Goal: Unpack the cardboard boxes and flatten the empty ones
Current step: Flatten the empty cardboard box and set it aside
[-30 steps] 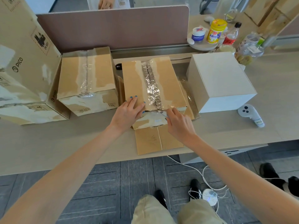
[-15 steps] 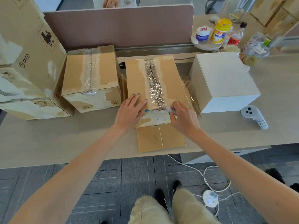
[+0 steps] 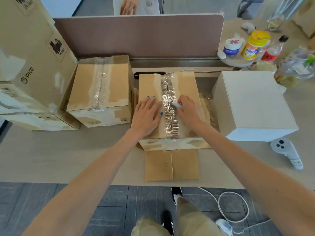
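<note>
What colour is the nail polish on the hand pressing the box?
Blue, on the left hand flat on the taped box, clearest in the head view.

white controller [image 3: 286,151] on desk [image 3: 51,159] | yellow-lidded jar [image 3: 254,45] beside red-labelled bottle [image 3: 272,51] | divider [image 3: 136,34] behind

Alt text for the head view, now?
A person's left hand presses flat on a taped cardboard box on a desk while the right hand holds a small white tool to its tape seam. A second taped box sits left of it, a white box right.
</note>
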The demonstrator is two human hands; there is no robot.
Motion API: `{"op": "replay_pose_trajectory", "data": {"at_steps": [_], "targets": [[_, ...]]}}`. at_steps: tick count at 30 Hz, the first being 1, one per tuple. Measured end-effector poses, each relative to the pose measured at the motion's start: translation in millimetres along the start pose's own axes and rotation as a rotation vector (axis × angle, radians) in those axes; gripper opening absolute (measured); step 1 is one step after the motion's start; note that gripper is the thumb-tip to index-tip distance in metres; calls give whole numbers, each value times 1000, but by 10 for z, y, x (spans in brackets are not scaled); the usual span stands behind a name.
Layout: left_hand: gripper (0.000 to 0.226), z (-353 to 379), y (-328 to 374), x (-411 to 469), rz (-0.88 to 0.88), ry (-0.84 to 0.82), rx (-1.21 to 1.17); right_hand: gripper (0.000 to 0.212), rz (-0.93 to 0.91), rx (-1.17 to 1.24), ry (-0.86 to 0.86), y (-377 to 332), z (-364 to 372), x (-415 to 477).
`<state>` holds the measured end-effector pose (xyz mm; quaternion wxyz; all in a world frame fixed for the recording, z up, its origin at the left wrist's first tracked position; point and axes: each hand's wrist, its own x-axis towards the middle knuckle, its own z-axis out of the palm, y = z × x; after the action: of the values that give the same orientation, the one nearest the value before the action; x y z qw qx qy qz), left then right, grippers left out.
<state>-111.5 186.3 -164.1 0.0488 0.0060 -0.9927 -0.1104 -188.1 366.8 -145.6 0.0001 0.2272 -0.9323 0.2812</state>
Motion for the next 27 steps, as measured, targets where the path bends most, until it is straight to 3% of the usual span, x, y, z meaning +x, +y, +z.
{"op": "replay_pose_trajectory", "data": {"at_steps": [6, 18, 23, 27], "targets": [[45, 49, -126, 652, -47, -12, -45, 13, -34, -33, -37, 99, -75, 648], [52, 31, -343, 1574, -213, 16, -163, 15, -124, -154, -116, 313, -150, 1817], [30, 8, -406, 1729, -307, 32, -317, 19, -229, -336, -224, 356, -134, 2198], [28, 12, -416, 1751, -365, 26, -402, 22, -308, -414, -368, 413, -107, 2418]]}}
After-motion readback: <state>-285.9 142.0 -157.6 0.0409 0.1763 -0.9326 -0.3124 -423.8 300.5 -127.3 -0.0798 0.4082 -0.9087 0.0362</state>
